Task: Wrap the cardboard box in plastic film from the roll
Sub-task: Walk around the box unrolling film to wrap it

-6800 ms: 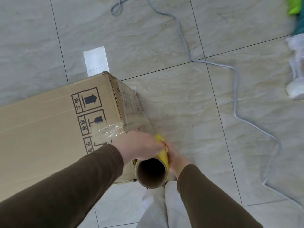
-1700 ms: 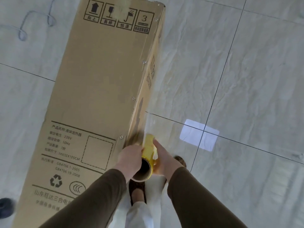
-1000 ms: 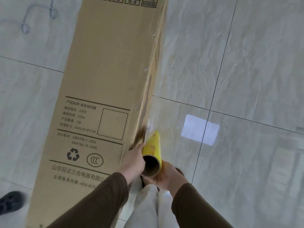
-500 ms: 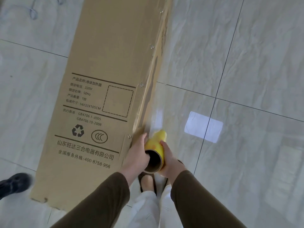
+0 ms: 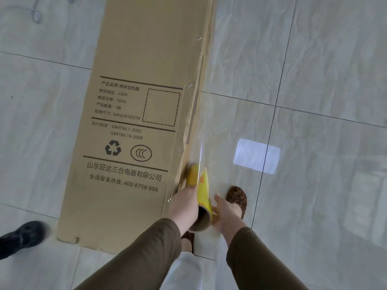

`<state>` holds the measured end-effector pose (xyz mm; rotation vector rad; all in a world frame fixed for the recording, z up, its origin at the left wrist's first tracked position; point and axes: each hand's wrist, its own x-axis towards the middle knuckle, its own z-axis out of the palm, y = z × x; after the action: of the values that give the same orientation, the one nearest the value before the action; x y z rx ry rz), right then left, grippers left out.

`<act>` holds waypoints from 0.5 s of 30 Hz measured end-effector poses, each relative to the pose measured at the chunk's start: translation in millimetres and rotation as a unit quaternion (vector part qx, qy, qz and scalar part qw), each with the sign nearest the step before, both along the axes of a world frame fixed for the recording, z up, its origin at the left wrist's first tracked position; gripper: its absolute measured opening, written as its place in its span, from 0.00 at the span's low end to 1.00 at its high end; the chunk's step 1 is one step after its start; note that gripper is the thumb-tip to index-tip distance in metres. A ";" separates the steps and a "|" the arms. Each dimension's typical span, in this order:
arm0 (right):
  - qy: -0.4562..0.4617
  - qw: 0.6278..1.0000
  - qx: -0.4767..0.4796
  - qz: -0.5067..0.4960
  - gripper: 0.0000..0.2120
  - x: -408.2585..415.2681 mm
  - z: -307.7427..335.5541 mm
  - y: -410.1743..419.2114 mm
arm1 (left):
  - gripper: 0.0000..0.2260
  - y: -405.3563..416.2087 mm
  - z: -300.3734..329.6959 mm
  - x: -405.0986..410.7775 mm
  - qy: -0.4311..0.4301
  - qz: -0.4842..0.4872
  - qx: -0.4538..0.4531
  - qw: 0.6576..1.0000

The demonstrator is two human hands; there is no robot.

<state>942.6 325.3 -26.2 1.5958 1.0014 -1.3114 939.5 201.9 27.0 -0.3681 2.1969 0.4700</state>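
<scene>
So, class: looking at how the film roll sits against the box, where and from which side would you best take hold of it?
Probably grip the film roll at its near open end, one hand on each side, as the left hand and right hand sit now. Its far end lies against the cardboard box edge, where film feeds off, so that part should stay free to turn.

Roll (image 5: pixel 200 189) now further down the box (image 5: pixel 142 114) edge vs 0.5 s ago, near bottom corner. Right hand (image 5: pixel 225 210) has loosened; fingers spread beside the roll, no longer wrapped. Left hand (image 5: pixel 185 206) slid alongside. Leopard slipper (image 5: pixel 237 198) stepped fwd, now in view.
</scene>
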 end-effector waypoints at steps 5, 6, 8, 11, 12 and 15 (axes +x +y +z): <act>0.019 0.981 -0.150 0.125 0.32 -10.4 1.2 -10.9 | 0.22 -9.3 -5.4 5.1 -0.021 -0.146 0.006 0.989; 0.023 0.978 -0.164 0.129 0.34 -5.0 1.5 -15.3 | 0.25 -12.6 -6.9 6.2 -0.024 -0.151 0.012 0.988; 0.025 0.982 -0.163 0.091 0.33 10.4 2.3 -21.6 | 0.28 -16.7 -7.3 13.9 0.002 -0.120 0.031 0.992; -0.006 0.987 -0.156 -0.049 0.34 38.9 -1.1 -17.9 | 0.29 -17.5 -1.8 42.1 0.076 0.089 0.084 0.990; -0.016 0.983 -0.159 -0.091 0.35 47.5 -1.5 -14.7 | 0.30 -15.8 -0.7 55.9 0.082 0.159 0.093 0.980; -0.045 0.957 -0.201 -0.207 0.37 81.5 -0.1 -11.5 | 0.32 -5.4 -1.9 100.5 -0.003 0.338 0.118 0.934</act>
<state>1024.0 313.7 -26.3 1.5714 0.3154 -1.5817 1040.0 196.6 25.1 -0.9969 1.9324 1.0878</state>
